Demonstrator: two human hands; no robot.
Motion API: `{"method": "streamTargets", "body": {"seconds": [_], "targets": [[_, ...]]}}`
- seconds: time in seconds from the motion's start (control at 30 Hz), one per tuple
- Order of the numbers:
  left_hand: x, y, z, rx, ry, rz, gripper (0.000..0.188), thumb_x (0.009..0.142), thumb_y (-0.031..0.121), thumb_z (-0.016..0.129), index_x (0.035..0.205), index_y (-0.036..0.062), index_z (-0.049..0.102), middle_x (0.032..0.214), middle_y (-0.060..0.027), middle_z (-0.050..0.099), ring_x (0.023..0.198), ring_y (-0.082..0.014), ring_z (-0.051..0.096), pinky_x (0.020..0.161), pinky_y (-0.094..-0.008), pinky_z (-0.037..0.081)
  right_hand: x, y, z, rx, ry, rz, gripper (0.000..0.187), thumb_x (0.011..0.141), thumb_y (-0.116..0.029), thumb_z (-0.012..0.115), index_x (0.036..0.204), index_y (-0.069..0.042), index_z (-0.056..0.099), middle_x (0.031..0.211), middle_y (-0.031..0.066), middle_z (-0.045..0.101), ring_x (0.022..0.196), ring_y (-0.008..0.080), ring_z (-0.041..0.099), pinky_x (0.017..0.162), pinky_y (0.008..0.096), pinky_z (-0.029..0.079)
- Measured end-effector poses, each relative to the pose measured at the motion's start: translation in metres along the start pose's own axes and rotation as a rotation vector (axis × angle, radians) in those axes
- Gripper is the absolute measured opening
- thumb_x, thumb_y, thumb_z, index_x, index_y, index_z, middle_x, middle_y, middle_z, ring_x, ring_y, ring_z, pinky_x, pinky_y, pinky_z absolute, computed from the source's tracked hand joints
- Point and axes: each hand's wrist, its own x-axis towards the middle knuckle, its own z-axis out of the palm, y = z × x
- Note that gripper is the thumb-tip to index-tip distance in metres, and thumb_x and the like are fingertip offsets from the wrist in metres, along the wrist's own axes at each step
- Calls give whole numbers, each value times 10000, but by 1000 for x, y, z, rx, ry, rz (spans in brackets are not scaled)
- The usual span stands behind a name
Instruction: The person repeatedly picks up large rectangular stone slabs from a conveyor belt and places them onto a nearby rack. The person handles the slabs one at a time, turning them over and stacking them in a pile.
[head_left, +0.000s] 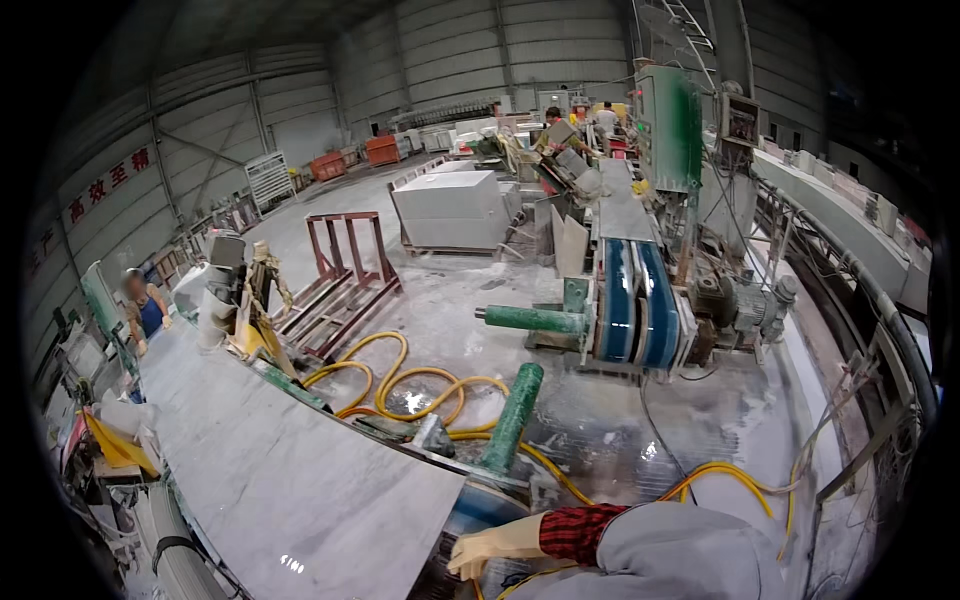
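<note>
My right hand [492, 546], in a pale yellow rubber glove, reaches in from the lower right under a grey sleeve with a red-and-black checked cuff. Its fingers look curled downward, and what they close on, if anything, is hidden. Just left of it lies the near corner of a long, pale grey-veined stone slab [310, 480], which stretches away to the far left. The hand is beside the slab's end, and contact cannot be made out. A blue belt [485, 508] shows below that end. My left hand is out of view.
A green cylinder [513, 418] rises beyond the slab. Yellow hose [400, 375] loops over the wet floor. A blue-belted roller machine [635, 300] with a motor stands ahead, near a red metal rack [350, 270] and white blocks [455, 208]. Another person [148, 310] stands at the slab's far end.
</note>
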Motion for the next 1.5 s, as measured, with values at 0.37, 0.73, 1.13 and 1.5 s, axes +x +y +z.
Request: {"method": "streamTargets", "body": {"seconds": [0.37,0.73,1.13,1.5], "targets": [[-2,11,-5,30,82,-20,564,988,102,600,1551,71,574,1552,-227,602,1455,-435,542,1215,-564,417,42,71,-48,365,-67,-39,365,1147,-285,552,831,-142,439,708,-8,344,570,115,323,485,311,264],[2,18,-14,119,31,-33,496,1034,95,548,1526,48,584,1503,-232,637,1393,-429,594,1173,-549,463,60,41,31,216,229,-22,861,1044,-575,685,1655,-54,374,1711,228,415,1522,376,497,1253,423,458],[-82,70,-21,-23,-57,-332,750,838,233,821,1519,37,573,1563,-287,549,1460,-490,489,1242,-620,327,113,14,109,427,520,-211,571,1104,-343,668,1472,62,508,1307,287,692,1206,385,721,929,419,665],[-143,57,-34,-210,143,-503,628,905,224,823,1472,50,618,1486,-237,621,1412,-443,536,1186,-574,384,139,17,118,856,737,-405,553,987,-292,842,1420,-100,558,1227,141,670,1060,326,697,902,504,619]]}}
